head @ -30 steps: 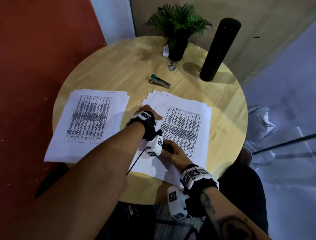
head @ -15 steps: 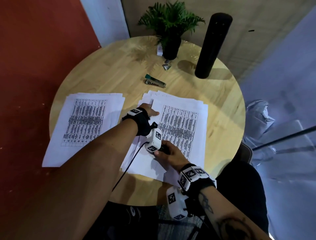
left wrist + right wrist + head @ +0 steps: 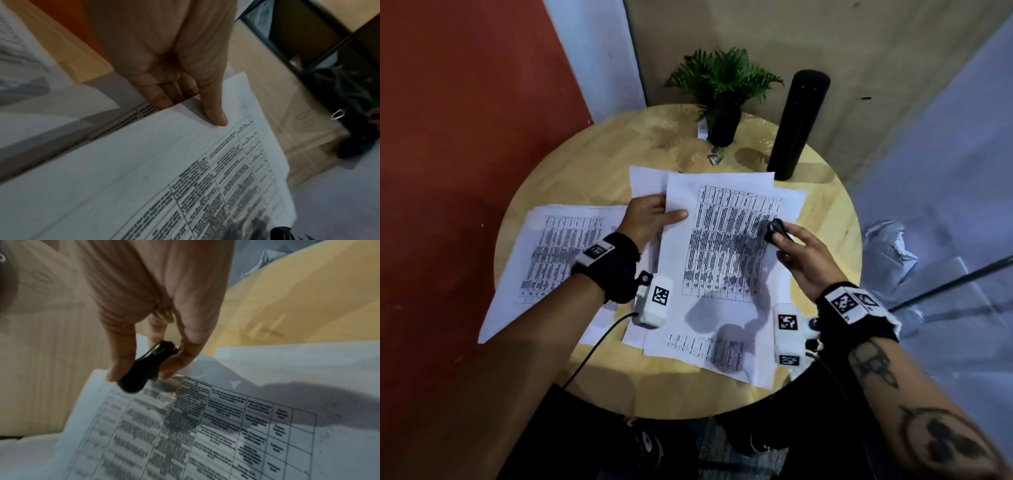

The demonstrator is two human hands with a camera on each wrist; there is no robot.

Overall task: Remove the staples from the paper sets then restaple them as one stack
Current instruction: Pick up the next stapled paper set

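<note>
We see our left hand (image 3: 650, 219) pinching the left edge of a printed sheet (image 3: 726, 240), thumb on top and fingers (image 3: 164, 95) curled beneath, lifting it off the loose pile (image 3: 709, 346) that lies in the middle of the round surface (image 3: 592, 161). Our right hand (image 3: 801, 253) hangs over the sheet's right side, its grip closed round a small black staple remover (image 3: 144, 369), held between thumb and fingers with the tip just above the print. A second paper set (image 3: 551, 260) lies flat left of the pile. Beyond the pile stand a potted plant (image 3: 722, 92) and a tall black cylinder (image 3: 799, 123), with a small metal clip (image 3: 715, 157) by the pot.
</note>
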